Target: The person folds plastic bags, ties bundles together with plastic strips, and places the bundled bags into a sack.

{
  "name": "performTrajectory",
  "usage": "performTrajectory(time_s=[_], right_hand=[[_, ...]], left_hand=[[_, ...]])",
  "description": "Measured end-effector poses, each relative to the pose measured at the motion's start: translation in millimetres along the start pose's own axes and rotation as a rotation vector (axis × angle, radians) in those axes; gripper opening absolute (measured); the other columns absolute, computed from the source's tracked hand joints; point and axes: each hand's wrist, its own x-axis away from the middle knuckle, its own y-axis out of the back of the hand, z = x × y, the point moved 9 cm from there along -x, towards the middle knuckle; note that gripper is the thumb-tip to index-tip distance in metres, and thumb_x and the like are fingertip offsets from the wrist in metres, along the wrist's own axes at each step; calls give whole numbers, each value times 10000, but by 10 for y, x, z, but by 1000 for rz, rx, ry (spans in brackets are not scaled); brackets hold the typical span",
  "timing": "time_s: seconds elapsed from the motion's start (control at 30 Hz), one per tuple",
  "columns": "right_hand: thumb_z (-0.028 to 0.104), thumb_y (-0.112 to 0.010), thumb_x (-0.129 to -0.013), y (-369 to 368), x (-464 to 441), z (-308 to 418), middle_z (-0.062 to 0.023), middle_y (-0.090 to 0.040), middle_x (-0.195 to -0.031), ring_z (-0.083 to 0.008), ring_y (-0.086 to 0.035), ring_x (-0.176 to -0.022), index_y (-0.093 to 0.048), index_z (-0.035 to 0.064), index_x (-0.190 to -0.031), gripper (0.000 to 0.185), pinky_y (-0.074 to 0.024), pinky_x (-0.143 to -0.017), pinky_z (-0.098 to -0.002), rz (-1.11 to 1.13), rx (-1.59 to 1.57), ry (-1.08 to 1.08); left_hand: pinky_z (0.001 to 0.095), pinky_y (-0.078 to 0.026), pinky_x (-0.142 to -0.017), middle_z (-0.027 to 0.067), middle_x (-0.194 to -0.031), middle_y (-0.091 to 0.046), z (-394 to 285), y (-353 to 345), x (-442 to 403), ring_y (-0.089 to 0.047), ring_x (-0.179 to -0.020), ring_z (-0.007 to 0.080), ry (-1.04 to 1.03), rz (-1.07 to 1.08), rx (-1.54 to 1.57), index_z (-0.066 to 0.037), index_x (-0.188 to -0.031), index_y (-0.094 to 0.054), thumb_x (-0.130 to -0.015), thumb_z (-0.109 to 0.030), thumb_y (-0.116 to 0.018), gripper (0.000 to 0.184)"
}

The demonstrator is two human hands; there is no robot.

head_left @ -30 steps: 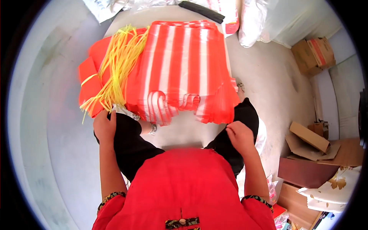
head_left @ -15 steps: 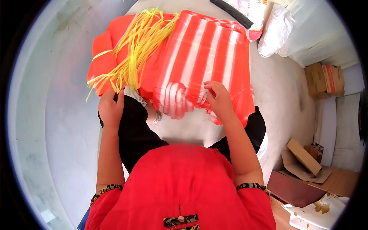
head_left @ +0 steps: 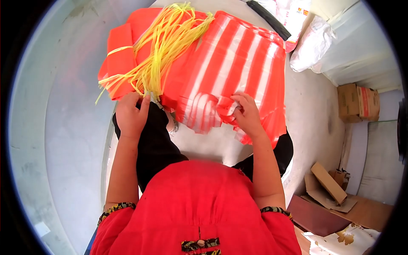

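A stack of red-and-white striped plastic bags [head_left: 238, 55] lies in front of me, its lower ends crumpled. My right hand [head_left: 248, 114] is closed on the gathered, curled lower end of a bag, thumb and fingers pinched together. Left of the stripes is folded plain red plastic [head_left: 121, 59], with a yellow band around one part. A loose bundle of yellow plastic strips [head_left: 165, 51] is spread over it. At the lower ends of the strips, my left hand [head_left: 132, 114] has its fingers curled and thumb raised, apparently pinching strips; the fingertips are partly hidden.
My black-clad knees [head_left: 153, 136] are below the bags. A dark roll [head_left: 268, 19] and a white plastic sack [head_left: 312, 44] are at the upper right. Cardboard boxes [head_left: 359, 102] stand against the right wall, with open cardboard [head_left: 327, 187] lower down. A pale wall panel [head_left: 72, 127] curves along the left.
My right hand has closed on the bag's lower end, which is now lifted and curled. My left hand has shifted slightly up towards the strips. The whole view has turned a little.
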Motion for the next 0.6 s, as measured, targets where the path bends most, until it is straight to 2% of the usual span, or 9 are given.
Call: performTrajectory(time_s=[0.1,0.17,0.27,0.3,0.37,0.4,0.47,0.53,0.6], right_hand=[[-50,-568,-968,11,5,-145,-81,-643,-1245,-199,-618,-1134,-671,18,-1213,274,-531,-928,-301,-36,-276,-126],[-11,-542,-1020,29,-1,-236,-63,-675,-1196,-164,-633,-1085,-689,8,-1179,217,-528,-919,-287,-46,-364,-299],[90,-607,-1021,82,-50,-265,-58,-677,-1071,-147,-658,-861,-715,8,-1126,171,-546,-775,-288,-128,-238,-108],[99,-606,-1024,73,-45,-297,-55,-677,-1077,-139,-653,-862,-715,6,-1113,169,-539,-775,-283,-128,-270,-175],[117,-603,-1030,38,-13,-341,-50,-679,-1091,-122,-645,-865,-714,2,-1089,170,-527,-776,-272,-125,-333,-304],[121,-603,-1031,40,-16,-310,-49,-679,-1090,-122,-641,-884,-712,1,-1081,170,-524,-787,-272,-108,-343,-320],[128,-602,-1033,34,-12,-251,-47,-680,-1089,-122,-633,-922,-709,-1,-1064,171,-516,-810,-272,-69,-360,-356],[129,-603,-1032,9,-17,-278,-44,-678,-1077,-120,-627,-893,-705,2,-1053,165,-514,-789,-268,-94,-374,-291],[132,-602,-1032,20,-30,-271,-40,-675,-1070,-118,-622,-875,-704,5,-1047,163,-514,-774,-267,-110,-361,-249]], left_hand=[[425,-476,-633,106,-739,-612,1,21,5,-611,-703,328,0,-4,6,-43,-794,-626,-910,-228,-752,253],[422,-477,-635,102,-743,-614,-20,44,10,-610,-705,324,-25,-31,26,-43,-799,-627,-899,-201,-761,230],[419,-491,-669,97,-787,-628,-94,65,37,-622,-751,318,-70,-33,45,-52,-823,-646,-867,-161,-781,178],[418,-497,-685,96,-809,-635,-150,88,30,-628,-774,316,-87,-27,50,-56,-834,-655,-853,-147,-788,163],[425,-512,-729,101,-892,-653,-464,97,30,-635,-832,328,-251,-13,71,-53,-903,-681,-808,-111,-808,170],[429,-520,-752,104,-934,-663,-662,87,31,-638,-862,333,-330,-6,79,-51,-938,-694,-786,-93,-818,201],[428,-531,-853,116,-1044,-657,-983,-174,45,-634,-993,347,-360,224,155,-64,-1085,-716,-754,-111,-828,353],[433,-518,-943,124,-1126,-639,-1300,-491,64,-614,-1099,345,-434,365,206,-70,-1224,-676,-729,-111,-826,518],[436,-499,-994,125,-1174,-625,-1583,-830,107,-592,-1160,341,-589,372,198,-70,-1245,-650,-720,-110,-820,554]])
